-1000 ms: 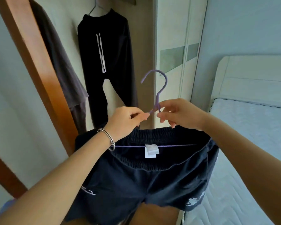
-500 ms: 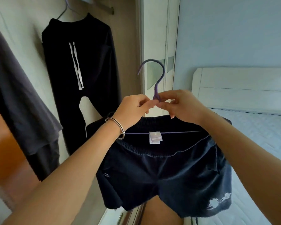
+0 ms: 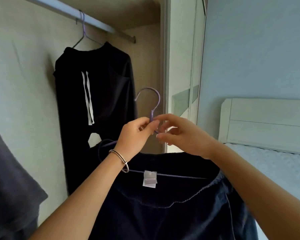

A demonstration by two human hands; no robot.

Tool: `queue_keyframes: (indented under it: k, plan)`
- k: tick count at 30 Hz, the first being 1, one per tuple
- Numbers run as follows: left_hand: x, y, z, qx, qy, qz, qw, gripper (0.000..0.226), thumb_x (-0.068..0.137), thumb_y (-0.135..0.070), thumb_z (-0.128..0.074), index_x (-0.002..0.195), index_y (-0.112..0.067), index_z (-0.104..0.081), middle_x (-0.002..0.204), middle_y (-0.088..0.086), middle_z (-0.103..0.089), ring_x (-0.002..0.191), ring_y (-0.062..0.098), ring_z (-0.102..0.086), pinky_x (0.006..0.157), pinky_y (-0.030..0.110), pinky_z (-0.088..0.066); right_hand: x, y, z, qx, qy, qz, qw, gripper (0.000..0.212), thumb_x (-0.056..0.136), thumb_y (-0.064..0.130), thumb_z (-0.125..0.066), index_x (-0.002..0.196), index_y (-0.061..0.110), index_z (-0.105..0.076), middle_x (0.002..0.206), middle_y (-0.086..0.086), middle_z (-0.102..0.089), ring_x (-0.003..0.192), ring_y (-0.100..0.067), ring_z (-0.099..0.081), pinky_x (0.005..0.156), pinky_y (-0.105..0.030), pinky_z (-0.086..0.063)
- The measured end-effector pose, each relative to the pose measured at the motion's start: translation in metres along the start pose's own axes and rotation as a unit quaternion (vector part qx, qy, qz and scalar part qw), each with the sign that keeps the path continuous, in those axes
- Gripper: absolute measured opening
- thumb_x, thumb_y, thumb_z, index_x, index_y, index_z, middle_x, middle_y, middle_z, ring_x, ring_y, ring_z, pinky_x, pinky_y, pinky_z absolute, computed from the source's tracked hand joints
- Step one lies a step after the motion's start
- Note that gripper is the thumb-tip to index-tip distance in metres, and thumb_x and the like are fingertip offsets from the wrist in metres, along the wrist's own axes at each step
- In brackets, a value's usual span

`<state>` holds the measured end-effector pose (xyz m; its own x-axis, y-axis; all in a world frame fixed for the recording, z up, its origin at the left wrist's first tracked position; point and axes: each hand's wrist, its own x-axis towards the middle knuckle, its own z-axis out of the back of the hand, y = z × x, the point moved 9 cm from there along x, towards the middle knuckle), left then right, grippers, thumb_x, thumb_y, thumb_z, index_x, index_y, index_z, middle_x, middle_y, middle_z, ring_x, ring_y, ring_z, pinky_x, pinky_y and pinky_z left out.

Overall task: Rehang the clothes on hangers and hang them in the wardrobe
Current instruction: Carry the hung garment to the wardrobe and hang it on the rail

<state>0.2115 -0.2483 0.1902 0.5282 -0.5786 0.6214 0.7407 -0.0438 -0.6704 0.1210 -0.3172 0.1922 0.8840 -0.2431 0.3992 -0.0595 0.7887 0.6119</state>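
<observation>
Left hand pinches the hanger neck; right hand's grip unclear. Lift high, hook squarely over the rail.

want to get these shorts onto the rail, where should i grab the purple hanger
Pinch the hanger by its straight neck under the hook, from below, as the left hand does; that leaves the open curve free for the rail.
</observation>
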Motion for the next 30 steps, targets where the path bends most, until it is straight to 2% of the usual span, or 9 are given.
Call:
queue_keyframes:
  k: [5, 8, 12, 16, 18, 22, 25, 27, 30]
  plan:
    - [0.047, 0.04, 0.041, 0.008, -0.091, 0.069, 0.993, 0.03, 0.091, -0.036, -0.049, 0.068, -0.022, -0.062, 0.063, -0.009, -0.054, 0.058, -0.007, -0.051, 0.061, 0.005, -0.04, 0.061, -0.037, 0.014, -0.112, 0.152, 0.004, 0.982, 0.038, 0.086, 0.045, -0.054, 0.122, 0.031, -0.053, 0.108, 0.019, -0.057, 0.101, 0.0, -0.057, 0.084, -0.012, -0.042]
    - [0.069, 0.052, 0.076, 0.017, -0.163, 0.095, 0.982, 0.031, 0.092, -0.036, -0.048, 0.067, -0.023, -0.061, 0.065, -0.009, -0.054, 0.061, -0.012, -0.053, 0.064, 0.008, -0.039, 0.09, -0.055, 0.017, -0.061, 0.221, 0.025, 0.973, 0.039, 0.08, 0.056, -0.05, 0.112, 0.037, -0.058, 0.102, 0.022, -0.063, 0.094, 0.004, -0.061, 0.079, -0.012, -0.047]
    - [0.08, 0.062, 0.114, 0.02, -0.259, 0.111, 0.959, 0.034, 0.093, -0.034, -0.047, 0.063, -0.021, -0.057, 0.066, -0.007, -0.052, 0.069, 0.001, -0.051, 0.065, 0.006, -0.038, 0.13, -0.057, 0.009, 0.055, 0.248, 0.07, 0.965, 0.063, 0.063, 0.069, -0.064, 0.119, 0.043, -0.053, 0.119, 0.024, -0.061, 0.112, 0.006, -0.055, 0.102, -0.025, -0.044]
    - [0.087, 0.071, 0.147, 0.041, -0.32, 0.126, 0.938, 0.035, 0.094, -0.034, -0.046, 0.062, -0.021, -0.056, 0.07, -0.007, -0.054, 0.072, 0.001, -0.051, 0.066, 0.014, -0.035, 0.15, -0.037, -0.016, 0.106, 0.315, 0.118, 0.936, 0.036, 0.083, 0.04, -0.062, 0.117, 0.03, -0.059, 0.113, 0.014, -0.068, 0.105, 0.0, -0.063, 0.094, -0.022, -0.05]
    - [0.097, 0.073, 0.165, 0.057, -0.343, 0.128, 0.929, 0.035, 0.094, -0.035, -0.044, 0.063, -0.022, -0.055, 0.071, -0.007, -0.052, 0.071, 0.002, -0.048, 0.063, 0.016, -0.034, 0.164, -0.025, -0.023, 0.117, 0.3, 0.156, 0.934, 0.028, 0.089, 0.03, -0.057, 0.117, 0.028, -0.06, 0.114, 0.013, -0.068, 0.107, -0.001, -0.063, 0.094, -0.021, -0.049]
    - [0.132, 0.072, 0.193, 0.05, -0.354, 0.116, 0.927, 0.034, 0.096, -0.034, -0.042, 0.067, -0.021, -0.057, 0.078, -0.009, -0.056, 0.078, -0.001, -0.049, 0.065, 0.013, -0.033, 0.21, -0.013, -0.02, 0.162, 0.172, 0.15, 0.96, 0.016, 0.091, 0.025, -0.055, 0.099, 0.018, -0.067, 0.102, -0.007, -0.071, 0.1, -0.022, -0.066, 0.096, -0.046, -0.048]
    - [0.168, 0.062, 0.211, 0.065, -0.339, 0.112, 0.932, 0.029, 0.098, -0.03, -0.037, 0.099, -0.016, -0.062, 0.104, -0.007, -0.059, 0.097, 0.004, -0.048, 0.081, 0.018, -0.036, 0.234, 0.008, -0.01, 0.212, 0.104, 0.126, 0.963, 0.015, 0.091, 0.017, -0.056, 0.093, 0.01, -0.068, 0.098, -0.019, -0.069, 0.092, -0.026, -0.068, 0.093, -0.049, -0.048]
    - [0.193, 0.055, 0.222, 0.094, -0.318, 0.128, 0.935, 0.037, 0.098, -0.028, -0.036, 0.129, -0.011, -0.048, 0.122, 0.0, -0.049, 0.108, 0.009, -0.042, 0.091, 0.023, -0.032, 0.251, 0.02, -0.001, 0.239, 0.074, 0.103, 0.963, 0.016, 0.091, 0.014, -0.055, 0.093, 0.001, -0.066, 0.091, -0.024, -0.069, 0.082, -0.024, -0.064, 0.092, -0.05, -0.048]
    - [0.226, 0.055, 0.226, 0.1, -0.281, 0.165, 0.94, 0.061, 0.095, -0.039, -0.041, 0.146, -0.012, -0.021, 0.149, 0.007, -0.03, 0.135, 0.024, -0.033, 0.108, 0.035, -0.028, 0.276, 0.035, 0.017, 0.287, 0.024, 0.075, 0.955, 0.016, 0.091, 0.009, -0.055, 0.093, -0.002, -0.066, 0.084, -0.014, -0.066, 0.078, -0.026, -0.063, 0.083, -0.043, -0.053]
